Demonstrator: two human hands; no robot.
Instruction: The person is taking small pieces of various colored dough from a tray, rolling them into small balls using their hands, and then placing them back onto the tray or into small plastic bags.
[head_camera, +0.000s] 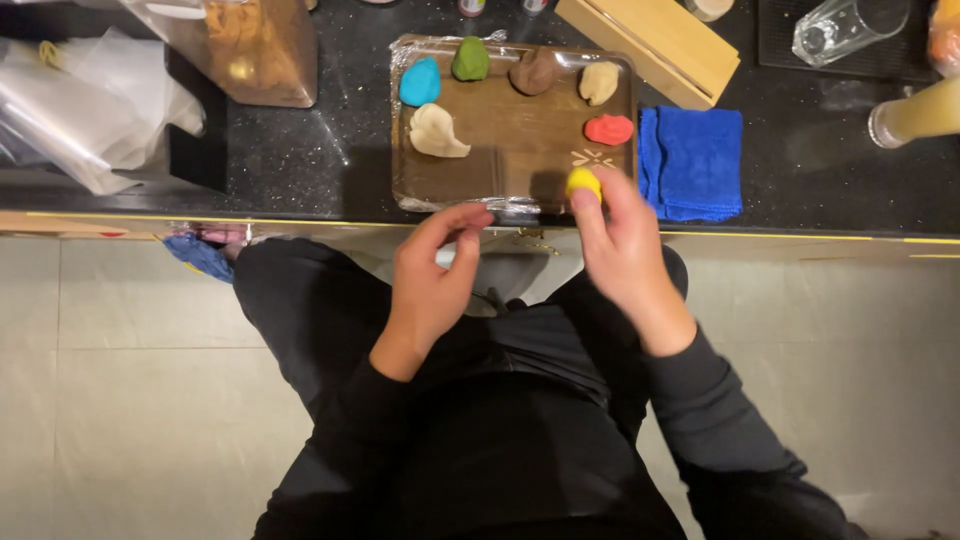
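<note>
Yellow ball of soft dough: held at the fingertips of the right hand, over the near right corner of the brown wooden tray wrapped in clear film. Fingers closed lightly on the ball, pinching it from the sides. Judged light, pliable, easily dented and perhaps slightly tacky; best taken by a gentle fingertip pinch around its middle rather than a squeeze.

Left hand: empty, thumb and forefinger curled near each other but not closed on anything, just off the tray's near edge.

On the tray, apart from one another: blue dough lump, green dough lump, brown dough lump, beige dough lump, red dough lump, larger cream dough lump.

Tray rests on a dark speckled table. Folded blue cloth just right of the tray; light wooden box behind it; tipped clear glass farther right; crumpled clear plastic bags at far left.
</note>
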